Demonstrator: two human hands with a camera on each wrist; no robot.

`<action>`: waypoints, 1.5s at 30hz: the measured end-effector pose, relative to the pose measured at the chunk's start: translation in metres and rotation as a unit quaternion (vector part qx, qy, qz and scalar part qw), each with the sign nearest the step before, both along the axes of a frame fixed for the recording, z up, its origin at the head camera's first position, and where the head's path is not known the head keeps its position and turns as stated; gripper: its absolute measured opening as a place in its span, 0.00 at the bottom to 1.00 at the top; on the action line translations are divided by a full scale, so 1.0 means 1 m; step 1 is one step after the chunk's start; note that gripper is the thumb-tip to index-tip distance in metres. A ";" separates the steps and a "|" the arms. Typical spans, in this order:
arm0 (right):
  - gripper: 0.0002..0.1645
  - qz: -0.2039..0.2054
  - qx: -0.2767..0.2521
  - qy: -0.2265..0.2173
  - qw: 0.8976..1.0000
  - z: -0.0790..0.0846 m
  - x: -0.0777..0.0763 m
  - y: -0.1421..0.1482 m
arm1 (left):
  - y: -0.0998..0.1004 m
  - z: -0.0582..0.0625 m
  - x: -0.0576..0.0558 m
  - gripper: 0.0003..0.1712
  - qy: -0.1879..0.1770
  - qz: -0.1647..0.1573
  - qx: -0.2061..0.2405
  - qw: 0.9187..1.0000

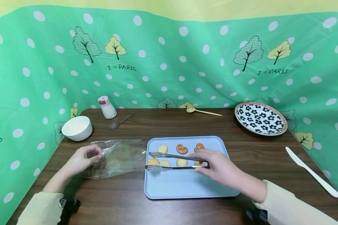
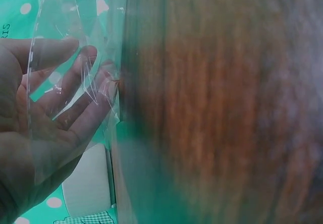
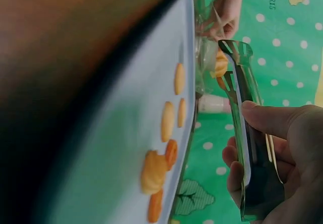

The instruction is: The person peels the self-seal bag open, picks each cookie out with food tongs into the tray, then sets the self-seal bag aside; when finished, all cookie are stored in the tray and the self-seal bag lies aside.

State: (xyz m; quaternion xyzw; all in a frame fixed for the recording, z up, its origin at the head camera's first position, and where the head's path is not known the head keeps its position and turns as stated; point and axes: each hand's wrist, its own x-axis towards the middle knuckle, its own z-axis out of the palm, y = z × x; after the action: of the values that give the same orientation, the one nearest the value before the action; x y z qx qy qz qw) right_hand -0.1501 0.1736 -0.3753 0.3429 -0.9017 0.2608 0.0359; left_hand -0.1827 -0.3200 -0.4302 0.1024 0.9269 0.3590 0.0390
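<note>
In the head view my left hand (image 1: 83, 159) holds the edge of a clear plastic bag (image 1: 121, 157), which spreads over the table toward the tray. The left wrist view shows the bag's film (image 2: 60, 12) draped across the fingers. My right hand (image 1: 218, 164) grips metal tongs (image 1: 177, 156) above the blue tray (image 1: 186, 190). Between the tong tips sits a swirled cookie (image 3: 220, 64), near the tray's left edge. On the tray lie pretzel-shaped cookies (image 1: 181, 149), plain round cookies (image 1: 162, 149) and another swirled cookie (image 3: 153, 172), partly hidden by the tongs in the head view.
A white bowl (image 1: 77, 128), a shaker bottle (image 1: 107, 107) and a brown spoon (image 1: 121, 122) stand at the back left. Behind the tray lies a yellow spoon (image 1: 204, 111). To the right are a flower-patterned plate (image 1: 260, 118) and a white knife (image 1: 312, 172).
</note>
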 end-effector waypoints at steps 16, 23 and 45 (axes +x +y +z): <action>0.24 -0.019 -0.004 -0.015 1.000 -0.029 0.048 0.044 | 0.007 0.001 -0.006 0.06 0.020 -0.011 -0.005 1.000; 0.26 -0.053 -0.038 -0.025 0.998 -0.028 0.051 0.052 | 0.011 0.002 -0.008 0.08 0.026 -0.018 -0.016 0.999; 0.40 -0.436 0.027 -0.064 0.897 -0.045 0.049 0.185 | 0.005 -0.003 0.001 0.05 0.015 -0.031 -0.034 0.999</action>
State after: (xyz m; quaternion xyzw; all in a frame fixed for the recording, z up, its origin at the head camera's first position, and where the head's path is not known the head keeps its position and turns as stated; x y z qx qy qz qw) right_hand -0.1011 0.3584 -0.4203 -0.1014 -0.9679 0.2157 0.0793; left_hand -0.1815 -0.3153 -0.4328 0.1352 0.9353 0.3245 0.0393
